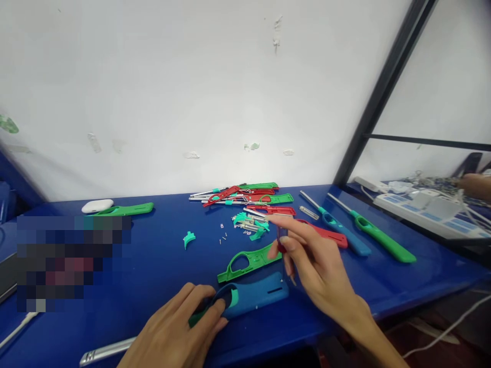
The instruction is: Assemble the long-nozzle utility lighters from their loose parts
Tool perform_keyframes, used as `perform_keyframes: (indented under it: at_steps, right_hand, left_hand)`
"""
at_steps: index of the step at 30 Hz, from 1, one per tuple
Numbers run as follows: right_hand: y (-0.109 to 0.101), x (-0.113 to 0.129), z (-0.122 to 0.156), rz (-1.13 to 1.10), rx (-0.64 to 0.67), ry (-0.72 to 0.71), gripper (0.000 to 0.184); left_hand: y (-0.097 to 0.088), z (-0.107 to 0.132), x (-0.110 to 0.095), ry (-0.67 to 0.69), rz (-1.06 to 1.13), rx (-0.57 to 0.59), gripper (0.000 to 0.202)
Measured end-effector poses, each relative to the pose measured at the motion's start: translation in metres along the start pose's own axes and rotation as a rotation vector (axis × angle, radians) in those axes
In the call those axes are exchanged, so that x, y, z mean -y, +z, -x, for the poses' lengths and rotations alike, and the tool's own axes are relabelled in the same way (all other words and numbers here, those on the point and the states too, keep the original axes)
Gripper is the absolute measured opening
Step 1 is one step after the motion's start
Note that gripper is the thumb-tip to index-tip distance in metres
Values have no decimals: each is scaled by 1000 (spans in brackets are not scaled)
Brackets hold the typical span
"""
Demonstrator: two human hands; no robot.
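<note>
My left hand (pixel 180 324) presses its fingers around the trigger end of a blue stick lighter (pixel 257 296) lying on the table. The lighter's metal tube (pixel 107 351) sticks out to the left beneath that hand. In my right hand (pixel 314 266), thumb and fingers pinch a small dark-red tool (pixel 283 241), apparently a screwdriver, held upright over the lighter's handle end. Its tip is blurred, so I cannot tell whether it touches. Just behind lies a green half shell (pixel 249 261) of a lighter, and a loose turquoise trigger (pixel 189 238) sits farther left.
Shells, tubes and small parts form a pile (pixel 249 199) at the back. Right of it lie a whole blue lighter (pixel 341 232) and a green lighter (pixel 383 240). A white case (pixel 97 205) stands back left; a power strip (pixel 425 214) is at right, near another person's hand (pixel 475 185).
</note>
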State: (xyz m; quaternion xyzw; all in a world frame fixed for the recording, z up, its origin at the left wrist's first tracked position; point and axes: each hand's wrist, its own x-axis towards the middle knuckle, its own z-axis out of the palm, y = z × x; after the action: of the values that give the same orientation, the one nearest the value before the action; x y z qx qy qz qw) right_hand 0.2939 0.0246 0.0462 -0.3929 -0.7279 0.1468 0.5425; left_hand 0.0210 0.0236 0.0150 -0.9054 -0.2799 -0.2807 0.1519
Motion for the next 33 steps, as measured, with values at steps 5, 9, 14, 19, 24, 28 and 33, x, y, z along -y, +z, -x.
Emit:
perform_keyframes:
  at_steps: [5, 9, 14, 19, 24, 28, 33]
  right_hand:
    - [-4, -1, 1, 35, -153, -25, 32]
    - [-10, 1, -2, -66, -172, -72, 23]
    - [-15, 3, -3, -185, -103, -106, 18]
    - [-14, 4, -1, -221, -108, -80, 21]
    - [-14, 3, -3, -137, -167, -155, 22]
    - [-17, 3, -4, -203, -98, -127, 28]
    - [-18, 2, -2, -154, -95, -115, 26]
  left_hand:
    - [0, -2, -2, -10, -9, -7, 34]
    - [0, -3, -2, -6, -23, -24, 36]
    - [-2, -7, -1, 9, -44, -56, 42]
    - [-1, -8, -2, 5, -47, -55, 41]
    - [2, -6, -3, -11, -29, -76, 40]
    - [1, -6, -4, -16, -22, -78, 39]
    - [-4, -9, -5, -1, -41, -66, 41]
